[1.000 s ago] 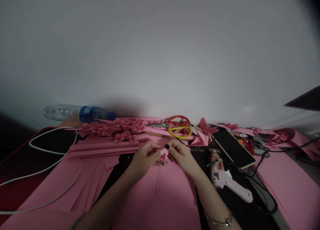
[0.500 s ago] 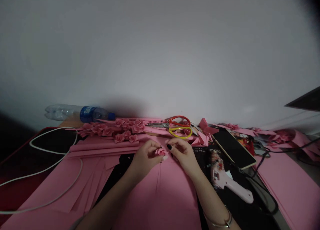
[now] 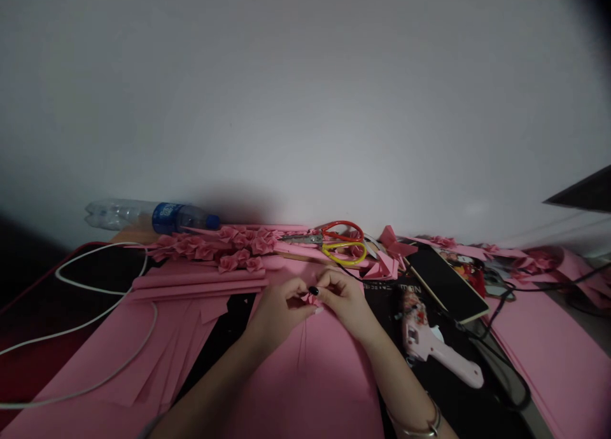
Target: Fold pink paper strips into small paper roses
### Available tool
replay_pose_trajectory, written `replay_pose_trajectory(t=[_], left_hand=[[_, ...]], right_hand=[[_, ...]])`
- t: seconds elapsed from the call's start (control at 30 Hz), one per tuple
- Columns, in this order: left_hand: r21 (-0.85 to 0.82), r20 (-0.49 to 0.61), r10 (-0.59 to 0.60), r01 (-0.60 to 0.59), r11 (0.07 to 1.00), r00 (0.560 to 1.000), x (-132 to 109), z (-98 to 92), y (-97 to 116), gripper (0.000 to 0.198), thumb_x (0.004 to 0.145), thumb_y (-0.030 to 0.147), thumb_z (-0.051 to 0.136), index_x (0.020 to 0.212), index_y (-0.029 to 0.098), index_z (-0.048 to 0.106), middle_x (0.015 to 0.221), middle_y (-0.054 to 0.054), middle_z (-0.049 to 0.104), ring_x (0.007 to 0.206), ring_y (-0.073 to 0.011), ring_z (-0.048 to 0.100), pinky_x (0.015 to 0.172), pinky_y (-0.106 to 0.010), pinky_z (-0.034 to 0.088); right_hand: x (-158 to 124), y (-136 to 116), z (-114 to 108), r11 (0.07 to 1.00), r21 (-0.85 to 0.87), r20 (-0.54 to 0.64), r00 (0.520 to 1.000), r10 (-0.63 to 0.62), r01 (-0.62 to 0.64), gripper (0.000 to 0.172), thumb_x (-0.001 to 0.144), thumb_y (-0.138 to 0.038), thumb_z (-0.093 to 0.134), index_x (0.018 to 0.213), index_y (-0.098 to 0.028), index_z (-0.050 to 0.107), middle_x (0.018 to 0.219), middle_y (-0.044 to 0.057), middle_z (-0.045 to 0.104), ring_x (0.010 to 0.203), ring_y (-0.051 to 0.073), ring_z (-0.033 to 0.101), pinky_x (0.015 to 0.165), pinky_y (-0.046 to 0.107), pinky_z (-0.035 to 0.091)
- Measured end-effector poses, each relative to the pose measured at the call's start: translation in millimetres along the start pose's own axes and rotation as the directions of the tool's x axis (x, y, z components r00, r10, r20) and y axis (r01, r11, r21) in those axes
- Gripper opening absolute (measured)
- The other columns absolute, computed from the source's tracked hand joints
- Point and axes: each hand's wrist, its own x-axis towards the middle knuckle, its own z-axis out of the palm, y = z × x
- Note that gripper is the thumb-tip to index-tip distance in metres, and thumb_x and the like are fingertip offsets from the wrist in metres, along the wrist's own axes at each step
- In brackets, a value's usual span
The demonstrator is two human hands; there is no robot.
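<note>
A small pink paper flower (image 3: pixel 312 300) is pinched between both my hands, above a large pink paper sheet (image 3: pixel 310 375). My left hand (image 3: pixel 279 308) grips its left side with thumb and fingers. From the right, my right hand (image 3: pixel 342 299) closes on it, thumb with a dark nail lying across the petals. The fingers hide part of the flower. Just beyond the hands lie scissors (image 3: pixel 344 253) with one red and one yellow handle, on a heap of finished paper roses (image 3: pixel 248 242).
A pink glue gun (image 3: pixel 439 350) and a dark phone (image 3: pixel 449 283) lie to the right. At the left are rolled pink paper (image 3: pixel 195 285), stacked sheets (image 3: pixel 119 347), a white cable (image 3: pixel 100 327) and a plastic bottle (image 3: pixel 167 217) against the wall (image 3: pixel 305 108).
My right hand has shifted slightly left, its thumb now over the flower. My left hand has come a little closer, and more of the flower is covered.
</note>
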Motion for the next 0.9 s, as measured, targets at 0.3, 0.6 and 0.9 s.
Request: replay_pose_trajectory(t=[0.3,0.6,0.9], left_hand=[[0.053,-0.002,0.016,-0.016,0.998,1.0,-3,-1.5,6,0.007,0.069,0.022,0.063,0.069,0.017,0.058,0.072,-0.001,0.065,0.071,-0.0167,0.061,0.065,-0.024,0.046],[-0.008,-0.072,-0.037,0.036,0.999,0.997,2,-1.6,4,0.013,0.066,0.023,0.067,0.065,0.019,0.054,0.069,0.0,0.066,0.071,-0.0174,0.063,0.064,-0.025,0.046],[0.058,-0.097,-0.026,0.031,0.998,0.995,2,-4.8,9,0.011,0.067,0.02,0.065,0.067,0.017,0.055,0.07,0.0,0.066,0.069,-0.016,0.062,0.063,-0.025,0.044]], right_hand=[[-1,3,2,0.999,0.022,-0.049,0.998,0.035,-0.034,0.017,0.077,-0.025,0.06,0.065,-0.018,0.049,0.066,-0.002,0.046,0.056,0.011,0.04,0.053,0.022,0.033],[-4,3,-3,0.908,-0.366,0.022,0.977,-0.212,0.205,0.018,0.084,-0.013,0.049,0.083,-0.02,0.065,0.08,0.006,0.063,0.077,0.018,0.058,0.071,0.03,0.044],[-2,6,-12,0.949,-0.27,0.162,0.979,-0.12,0.161,0.03,0.083,-0.008,0.05,0.103,-0.024,0.067,0.103,0.007,0.065,0.097,0.019,0.059,0.086,0.035,0.046]])
